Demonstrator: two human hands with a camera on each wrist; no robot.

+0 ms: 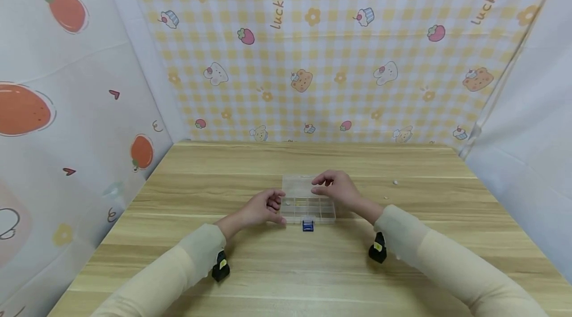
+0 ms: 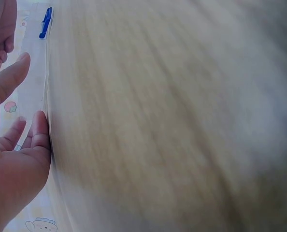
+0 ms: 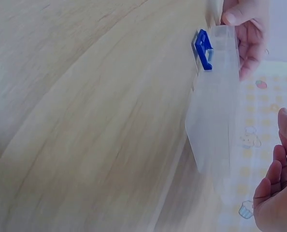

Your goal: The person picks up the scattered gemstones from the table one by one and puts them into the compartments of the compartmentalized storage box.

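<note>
A clear plastic compartment box (image 1: 314, 213) lies on the table with its lid (image 1: 295, 186) folded back and a blue latch (image 1: 308, 226) at its front. Small whitish and yellowish bits show in its left compartments. My left hand (image 1: 264, 206) holds the box's left end, thumb at the front corner and curled fingers along the side. Over the right part of the lid hovers my right hand (image 1: 338, 189), fingers bent, with a gap between thumb and index finger and nothing visible in it. The right wrist view shows the right hand (image 3: 281, 186) apart from the box.
Right of the box, a small grey-white lump (image 1: 395, 182) and a tinier pale piece (image 1: 386, 198) lie on the wooden table (image 1: 277, 277). A yellow checked cloth (image 1: 339, 53) hangs behind the table, with white cloths on both sides.
</note>
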